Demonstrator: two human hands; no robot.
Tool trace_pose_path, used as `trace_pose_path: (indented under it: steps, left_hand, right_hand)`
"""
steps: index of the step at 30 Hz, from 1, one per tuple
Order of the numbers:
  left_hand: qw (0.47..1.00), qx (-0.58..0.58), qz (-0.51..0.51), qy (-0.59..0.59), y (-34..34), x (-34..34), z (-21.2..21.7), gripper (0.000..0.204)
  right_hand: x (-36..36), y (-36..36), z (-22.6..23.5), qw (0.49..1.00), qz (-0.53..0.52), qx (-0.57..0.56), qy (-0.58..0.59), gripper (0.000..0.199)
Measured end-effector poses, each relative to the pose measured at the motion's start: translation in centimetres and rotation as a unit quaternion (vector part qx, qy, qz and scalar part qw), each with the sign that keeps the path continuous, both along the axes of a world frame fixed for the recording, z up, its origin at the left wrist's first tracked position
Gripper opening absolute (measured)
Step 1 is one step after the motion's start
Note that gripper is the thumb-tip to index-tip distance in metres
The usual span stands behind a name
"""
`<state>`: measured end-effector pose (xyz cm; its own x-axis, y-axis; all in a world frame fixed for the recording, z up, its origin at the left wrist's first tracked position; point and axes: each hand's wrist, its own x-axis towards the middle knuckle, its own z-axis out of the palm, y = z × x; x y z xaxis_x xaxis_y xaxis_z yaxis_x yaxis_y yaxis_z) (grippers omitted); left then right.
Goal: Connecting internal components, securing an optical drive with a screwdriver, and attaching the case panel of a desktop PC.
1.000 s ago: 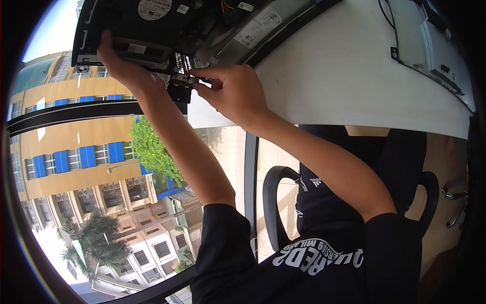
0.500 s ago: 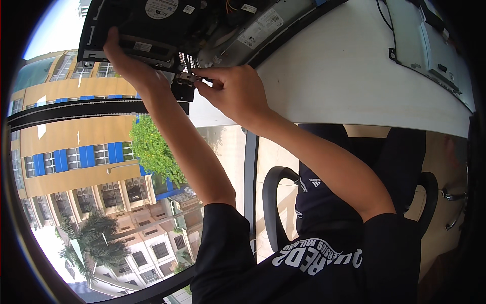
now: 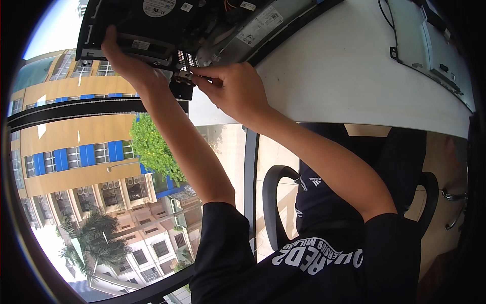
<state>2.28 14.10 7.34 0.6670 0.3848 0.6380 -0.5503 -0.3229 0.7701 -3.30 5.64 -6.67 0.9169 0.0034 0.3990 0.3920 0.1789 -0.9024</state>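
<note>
Resting the left hand [image 3: 132, 71] against the near edge of the open black computer case [image 3: 152, 28], with the thumb laid over its dark face and the other fingers out of sight, impossible to tell how tightly closed. Pinching a small metal piece [image 3: 184, 76] at the case's near edge, just beside a slotted grille [image 3: 185, 60], between thumb and forefinger of the right hand [image 3: 238, 91], with the remaining fingers folded toward the palm. Showing, inside the case, a round label [image 3: 159, 6] and, right of that, a silver box [image 3: 263, 25]. Seeing a metal panel [image 3: 415, 35] well right of the case, on the white table [image 3: 329, 71].
</note>
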Motion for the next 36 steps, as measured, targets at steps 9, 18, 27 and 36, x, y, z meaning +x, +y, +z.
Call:
trace_pose_path:
  steps: [9,18,27,36]
  left_hand:
    - [1.000,0.007,0.000,-0.005,0.3,-0.1,-0.1,0.047]
    - [1.000,0.000,-0.009,-0.011,1.1,0.5,-0.3,0.048]
    - [1.000,-0.003,-0.005,-0.016,0.8,0.2,-0.3,0.047]
    - [1.000,-0.008,-0.008,-0.005,0.2,-0.2,-0.3,0.047]
  right_hand:
    - [-0.1,0.0,-0.1,0.999,-0.030,-0.014,-0.029,0.022]
    - [-0.4,-0.2,-0.4,0.995,-0.041,-0.076,-0.056,0.022]
    - [-0.4,0.0,-0.6,0.993,-0.056,-0.075,-0.074,0.023]
    - [-0.1,0.1,-0.5,0.992,-0.023,-0.102,-0.066,0.028]
